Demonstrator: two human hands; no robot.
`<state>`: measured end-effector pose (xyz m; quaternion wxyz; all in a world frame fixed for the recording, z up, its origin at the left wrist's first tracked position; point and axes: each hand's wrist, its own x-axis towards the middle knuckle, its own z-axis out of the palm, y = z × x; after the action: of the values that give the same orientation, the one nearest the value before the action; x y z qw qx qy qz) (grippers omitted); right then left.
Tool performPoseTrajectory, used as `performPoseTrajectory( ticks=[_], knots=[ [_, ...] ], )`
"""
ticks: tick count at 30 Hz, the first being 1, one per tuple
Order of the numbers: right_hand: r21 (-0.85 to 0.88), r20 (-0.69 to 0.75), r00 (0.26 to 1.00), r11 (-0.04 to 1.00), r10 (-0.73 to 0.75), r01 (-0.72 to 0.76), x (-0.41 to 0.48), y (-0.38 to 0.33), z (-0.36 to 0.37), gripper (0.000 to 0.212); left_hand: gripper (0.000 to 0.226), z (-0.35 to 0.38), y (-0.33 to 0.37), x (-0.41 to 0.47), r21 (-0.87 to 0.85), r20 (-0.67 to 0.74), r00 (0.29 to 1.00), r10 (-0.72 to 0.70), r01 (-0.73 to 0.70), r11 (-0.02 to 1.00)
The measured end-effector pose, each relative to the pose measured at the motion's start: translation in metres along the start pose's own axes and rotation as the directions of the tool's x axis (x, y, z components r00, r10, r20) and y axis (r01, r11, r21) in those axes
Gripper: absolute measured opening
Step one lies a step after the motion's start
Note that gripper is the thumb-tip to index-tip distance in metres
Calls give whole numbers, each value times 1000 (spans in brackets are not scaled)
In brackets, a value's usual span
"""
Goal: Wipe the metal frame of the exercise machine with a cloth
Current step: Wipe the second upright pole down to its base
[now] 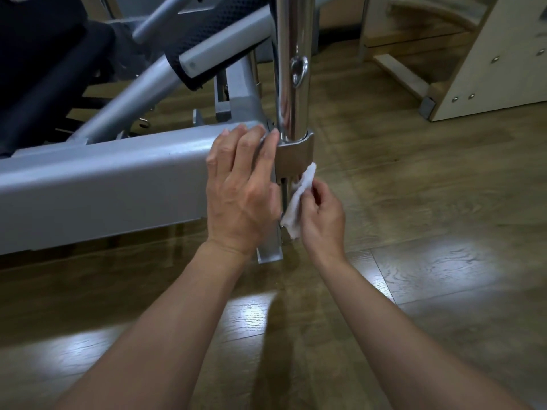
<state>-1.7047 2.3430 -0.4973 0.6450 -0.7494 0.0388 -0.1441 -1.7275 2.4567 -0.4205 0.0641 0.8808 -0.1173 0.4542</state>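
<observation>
The person's left hand point(239, 187) lay flat on the end of the metal frame point(103, 184), a thick grey beam that ran low above the floor point(414, 232). Its fingers were straight and close together. They held nothing, and the fingertips reached up to the foot of the chrome post point(293, 69). This post stood upright at the end of the beam and sat in a metal collar point(294, 158). Higher on the post was a small metal ring point(299, 69).

The right hand point(322, 214) was just to the right of the left one and a little lower. Its fingers were curled and it pinched a small white cloth point(297, 199) between thumb and fingers. The cloth was crumpled. Its upper part touched the lower edge of the collar, and its left side lay against the narrow upright part of the frame under the collar. The lower corner of the cloth hung free beside the wrist.

Behind the beam, a grey tube rose at a slant to the left, and a black pad point(213, 39) with a grey end cap crossed above it. At the far right stood a pale wooden unit point(488, 69) on the shiny wood floor.
</observation>
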Motion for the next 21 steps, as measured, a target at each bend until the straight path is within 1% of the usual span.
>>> performPoseTrajectory(
  ticks=[2, 3, 4, 6, 8, 12, 13, 15, 18, 20, 21],
  knots=[
    [-26, -91, 993, 997, -73, 71, -6, -8, 6, 22, 58, -1, 1, 0, -2, 8, 1000, -2, 2, 1000],
    [-36, -103, 991, 996, -87, 84, -10, -8, 9, 23, 58, -1, 1, 0, 2, 14, 1000, -2, 2, 1000],
    [-46, -92, 992, 996, -85, 81, -12, -6, 10, 23, 57, -2, 1, 1, 6, 20, 1000, 1, -1, 1000],
    [-73, -35, 999, 997, -29, 27, -14, 0, 10, 23, 56, -2, 0, 0, 13, 33, 999, 6, -7, 1000],
    [-95, -6, 1000, 995, 1, -2, -12, 2, 7, 26, 56, -3, 0, -1, 16, 40, 999, 11, -11, 1000],
    [-85, -27, 996, 993, -80, 77, -18, -9, 9, 31, 56, -1, 0, 0, 32, 35, 999, 9, -10, 999],
    [-71, -32, 997, 995, -74, 72, -20, -11, 10, 34, 56, -1, 1, -1, 33, 37, 999, 8, -10, 999],
    [-32, -38, 999, 999, -21, 20, -22, -7, 12, 34, 56, -1, 1, -2, 34, 48, 999, 8, -10, 999],
    [-74, 0, 997, 994, 78, -78, -24, 11, 9, 24, 58, -4, 0, -2, 54, 74, 997, 23, -27, 998],
    [-75, 1, 983, 980, 184, -183, -25, 23, 5, 19, 62, -6, -1, -2, 81, 104, 994, 40, -49, 996],
    [-44, -21, 969, 968, 248, -248, -23, 28, 3, 15, 64, -7, -2, -2, 92, 122, 991, 49, -60, 994]
  ],
)
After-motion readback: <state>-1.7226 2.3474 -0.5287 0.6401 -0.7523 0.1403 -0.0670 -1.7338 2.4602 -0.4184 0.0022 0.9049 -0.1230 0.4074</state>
